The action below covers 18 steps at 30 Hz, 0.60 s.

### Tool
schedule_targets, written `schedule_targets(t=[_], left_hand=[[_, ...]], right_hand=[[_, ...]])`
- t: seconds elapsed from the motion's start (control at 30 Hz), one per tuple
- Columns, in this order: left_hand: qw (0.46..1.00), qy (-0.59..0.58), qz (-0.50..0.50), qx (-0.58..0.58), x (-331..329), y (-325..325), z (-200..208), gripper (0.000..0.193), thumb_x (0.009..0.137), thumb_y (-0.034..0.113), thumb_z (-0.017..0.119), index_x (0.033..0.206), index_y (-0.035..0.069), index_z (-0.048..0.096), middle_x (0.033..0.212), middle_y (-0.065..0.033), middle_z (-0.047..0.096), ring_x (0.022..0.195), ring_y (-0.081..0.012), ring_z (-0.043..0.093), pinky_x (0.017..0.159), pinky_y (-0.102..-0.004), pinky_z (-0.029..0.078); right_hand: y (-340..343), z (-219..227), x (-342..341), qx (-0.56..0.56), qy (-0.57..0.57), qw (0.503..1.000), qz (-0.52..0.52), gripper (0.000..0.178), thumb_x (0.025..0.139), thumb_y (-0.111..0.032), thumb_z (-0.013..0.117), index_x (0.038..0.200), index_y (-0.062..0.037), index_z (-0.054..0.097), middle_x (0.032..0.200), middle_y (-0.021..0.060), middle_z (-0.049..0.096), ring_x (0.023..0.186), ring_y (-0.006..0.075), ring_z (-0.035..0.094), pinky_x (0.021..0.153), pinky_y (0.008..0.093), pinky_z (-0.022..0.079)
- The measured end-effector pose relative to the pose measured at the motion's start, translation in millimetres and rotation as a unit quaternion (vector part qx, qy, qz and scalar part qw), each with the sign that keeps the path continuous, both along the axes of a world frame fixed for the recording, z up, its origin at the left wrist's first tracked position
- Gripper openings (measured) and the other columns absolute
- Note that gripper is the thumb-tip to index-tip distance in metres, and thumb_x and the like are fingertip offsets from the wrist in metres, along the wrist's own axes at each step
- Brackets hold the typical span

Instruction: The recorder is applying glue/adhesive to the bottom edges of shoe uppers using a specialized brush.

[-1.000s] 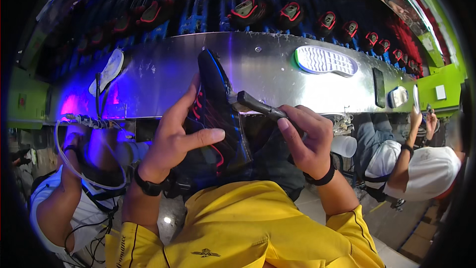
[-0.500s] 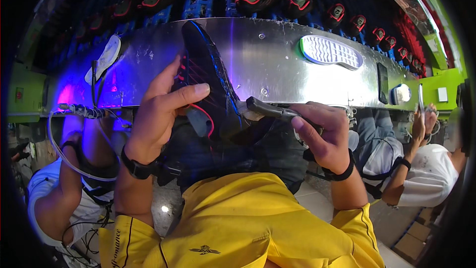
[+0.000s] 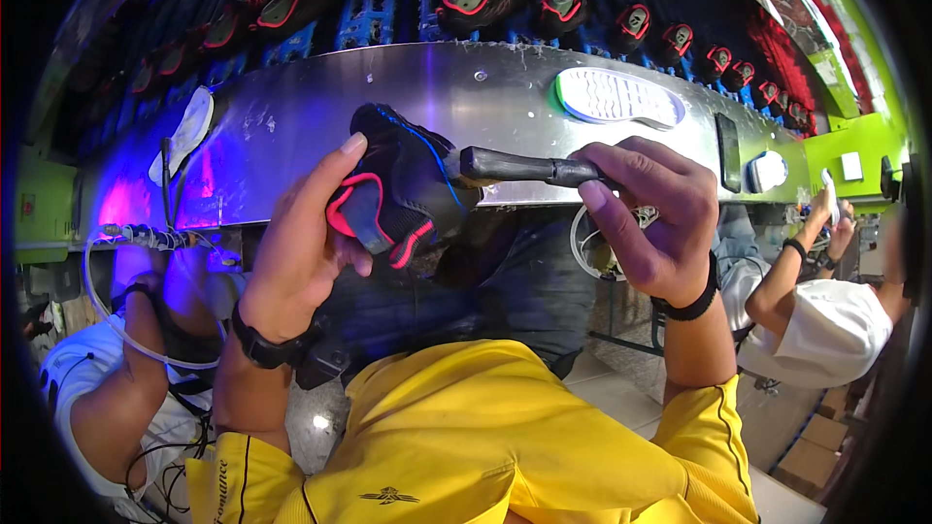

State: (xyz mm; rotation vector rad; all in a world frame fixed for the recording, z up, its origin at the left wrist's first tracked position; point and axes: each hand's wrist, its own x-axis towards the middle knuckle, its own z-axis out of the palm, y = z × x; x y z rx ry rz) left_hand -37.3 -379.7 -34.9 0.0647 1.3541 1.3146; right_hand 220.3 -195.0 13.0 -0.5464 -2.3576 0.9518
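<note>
My left hand [image 3: 306,233] grips a black shoe upper [image 3: 416,170] with red collar trim and a blue line along its lower edge. Its toe is toward the far side and its heel toward me. A grey last shows in the shoe's opening. In my right hand [image 3: 665,223] is a brush [image 3: 519,167], pinched by its dark handle between thumb and fingers. The brush head meets the right side of the shoe near the blue line; its bristles are mostly hidden.
A metal bench [image 3: 320,87] runs across ahead. On it lie a white sole [image 3: 621,97], another sole [image 3: 184,136] at left and a dark flat object [image 3: 727,151]. Behind, several black shoes [image 3: 476,0] sit on a rack. Co-workers sit at left and right.
The shoe has swung round, its heel now turned more toward me and its toe foreshortened. My right hand has moved right and up with the brush, which now lies nearly level.
</note>
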Motion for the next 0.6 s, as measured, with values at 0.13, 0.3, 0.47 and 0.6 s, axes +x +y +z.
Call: schedule_targets(t=[0.13, 0.3, 0.47, 0.6], left_hand=[[0.995, -0.080, -0.054, 0.006, 2.2, -2.0, 0.0, 0.054, 0.110, 0.056, 0.054, 0.131, 0.009, 0.068, 0.092, -0.0118, 0.078, 0.062, -0.0214, 0.074, 0.041, -0.0242, 0.049], [0.982, -0.180, -0.061, 0.019, 5.8, -10.4, -8.0, 0.062, 0.111, 0.062, 0.042, 0.136, 0.010, 0.065, 0.092, -0.0198, 0.076, 0.061, -0.0265, 0.073, 0.041, -0.0236, 0.048], [0.966, -0.252, -0.049, -0.024, 10.9, -13.8, -15.4, 0.060, 0.112, 0.057, 0.041, 0.136, 0.007, 0.063, 0.093, -0.0239, 0.073, 0.061, -0.0281, 0.073, 0.041, -0.0241, 0.049], [0.933, -0.357, -0.041, -0.015, 12.1, -16.0, -20.9, 0.058, 0.111, 0.055, 0.041, 0.131, 0.005, 0.063, 0.092, -0.0231, 0.071, 0.062, -0.0281, 0.072, 0.041, -0.0251, 0.048]], right_hand=[[11.0, 2.0, -5.9, 0.071, 0.022, 0.997, 0.030, 0.024, 0.083, -0.005, 0.080, 0.105, 0.0038, 0.078, 0.075, 0.0143, 0.069, 0.059, 0.0271, 0.065, 0.056, 0.0358, 0.049], [18.5, -3.6, -12.1, 0.072, 0.039, 0.996, 0.028, 0.025, 0.083, -0.008, 0.081, 0.105, 0.0026, 0.079, 0.076, 0.0132, 0.069, 0.061, 0.0253, 0.065, 0.058, 0.0345, 0.051], [23.2, -21.0, -16.3, 0.048, 0.076, 0.995, 0.035, 0.025, 0.085, -0.011, 0.081, 0.106, 0.0034, 0.080, 0.078, 0.0139, 0.071, 0.061, 0.0235, 0.064, 0.058, 0.0333, 0.051], [20.3, -38.1, -17.6, 0.011, 0.095, 0.995, 0.033, 0.026, 0.088, -0.012, 0.079, 0.107, 0.0058, 0.079, 0.080, 0.0148, 0.072, 0.063, 0.0214, 0.067, 0.060, 0.0310, 0.052]])
